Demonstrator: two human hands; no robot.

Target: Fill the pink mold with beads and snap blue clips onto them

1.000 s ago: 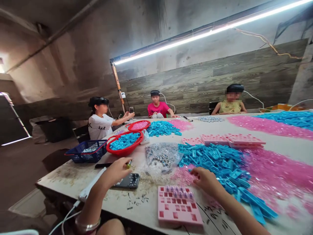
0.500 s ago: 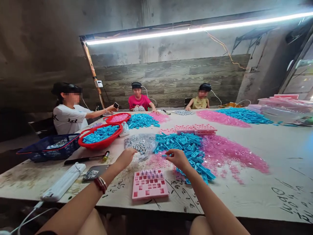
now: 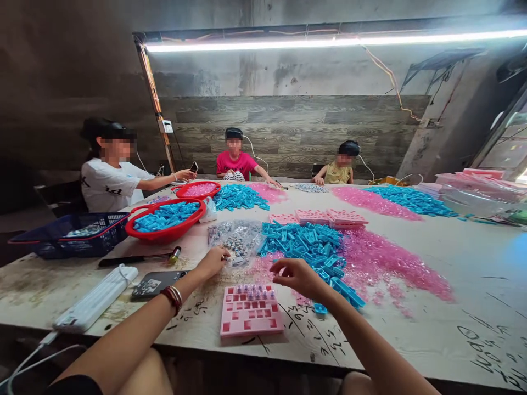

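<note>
My left hand (image 3: 213, 261) is at the near edge of a clear plastic bag (image 3: 236, 241) of small silvery beads, its fingers closed together; what they hold, if anything, is too small to tell. My right hand (image 3: 297, 274) hovers over scattered pink pieces, thumb and fingers apart, nothing visible between them. Beside it lies a heap of blue plastic pieces (image 3: 302, 241), and to the right spreads a heap of clear pink pieces (image 3: 395, 263). Between my forearms sits a pink tray (image 3: 251, 314) with square holes; small clear pieces stand in its back rows.
Red baskets (image 3: 164, 233) and a dark blue basket (image 3: 74, 249) stand at the left. Nearer lie a white power strip (image 3: 96, 299), a phone (image 3: 154, 285) and a dark-handled tool (image 3: 123, 260). Stacked pink trays (image 3: 313, 217) lie behind the blue heap. Several people sit across the table.
My right hand's fingers have spread apart, and the small blue piece at their tips is no longer seen there. My left hand has shifted slightly on the bag's near side. The view has tilted.
</note>
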